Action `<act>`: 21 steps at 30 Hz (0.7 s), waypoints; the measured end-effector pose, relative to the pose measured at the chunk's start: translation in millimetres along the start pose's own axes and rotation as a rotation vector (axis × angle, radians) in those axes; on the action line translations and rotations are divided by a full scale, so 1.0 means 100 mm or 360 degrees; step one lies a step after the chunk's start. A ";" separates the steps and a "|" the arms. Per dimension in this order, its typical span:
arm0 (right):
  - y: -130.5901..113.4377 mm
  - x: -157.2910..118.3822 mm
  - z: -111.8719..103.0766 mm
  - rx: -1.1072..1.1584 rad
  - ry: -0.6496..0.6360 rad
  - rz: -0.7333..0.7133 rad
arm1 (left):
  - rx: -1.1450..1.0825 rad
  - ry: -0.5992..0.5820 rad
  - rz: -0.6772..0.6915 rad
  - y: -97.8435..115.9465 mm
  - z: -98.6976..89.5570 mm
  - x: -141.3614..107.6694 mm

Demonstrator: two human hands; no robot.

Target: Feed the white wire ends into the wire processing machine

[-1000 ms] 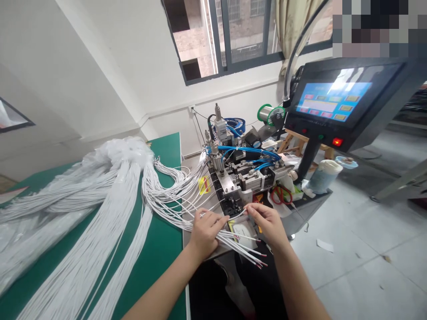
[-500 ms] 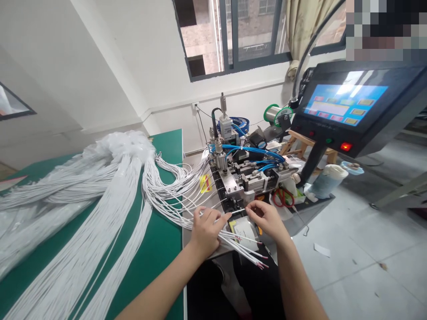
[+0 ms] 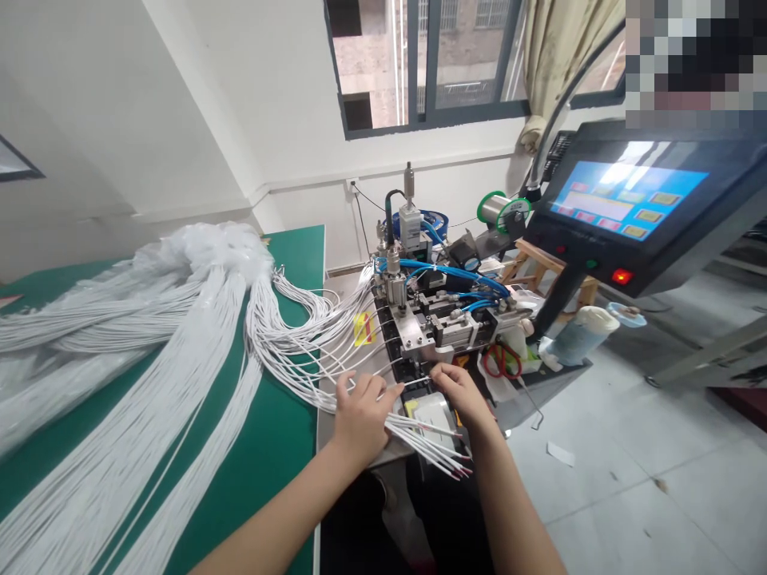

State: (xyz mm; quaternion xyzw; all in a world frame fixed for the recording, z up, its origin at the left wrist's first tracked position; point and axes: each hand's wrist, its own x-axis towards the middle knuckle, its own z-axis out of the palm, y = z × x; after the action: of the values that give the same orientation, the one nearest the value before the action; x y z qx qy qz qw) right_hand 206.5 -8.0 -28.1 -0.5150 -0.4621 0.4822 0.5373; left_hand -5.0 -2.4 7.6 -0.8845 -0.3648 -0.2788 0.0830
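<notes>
A single white cable (image 3: 418, 382) spans the gap between my two hands, along the front edge of the wire-processing machine (image 3: 413, 319). My right hand (image 3: 462, 395) pinches its end between thumb and forefinger. My left hand (image 3: 363, 411) is closed over white cables, its forefinger reaching along the single one. From beneath the left palm a bunch of cable ends (image 3: 435, 451) with reddish tips sticks out toward my lap. The left thumb is mostly hidden. More white cables run from the machine's left side back to the large bundle (image 3: 209, 335) on the green table (image 3: 288, 487).
A control screen (image 3: 629, 196) stands on a post at the right. Behind the machine is a solder-like wire spool (image 3: 502, 212) with green rims. Red-handled scissors (image 3: 502, 362) lie right of my right hand, near a bluish container (image 3: 581, 335).
The view has shifted slightly. My hands still hold the white cable, and the right hand has drawn a little nearer to the left one along the machine's front.
</notes>
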 end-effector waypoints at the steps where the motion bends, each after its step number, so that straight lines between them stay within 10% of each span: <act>1: 0.02 0.00 0.00 0.0031 0.0006 0.0027 | 0.0004 -0.0002 -0.0001 0.00 0.00 0.00; 21: -0.22 -0.45 -0.23 -0.0278 0.0247 -0.0165 | -0.0024 0.0073 -0.0073 0.00 0.02 0.00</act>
State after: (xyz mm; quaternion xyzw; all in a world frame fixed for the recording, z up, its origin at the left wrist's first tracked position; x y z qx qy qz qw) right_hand 225.5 -55.5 -6.9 -0.5709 -0.4854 0.3705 0.5488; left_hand -4.3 -1.7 5.5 -0.8698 -0.3810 -0.3036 0.0781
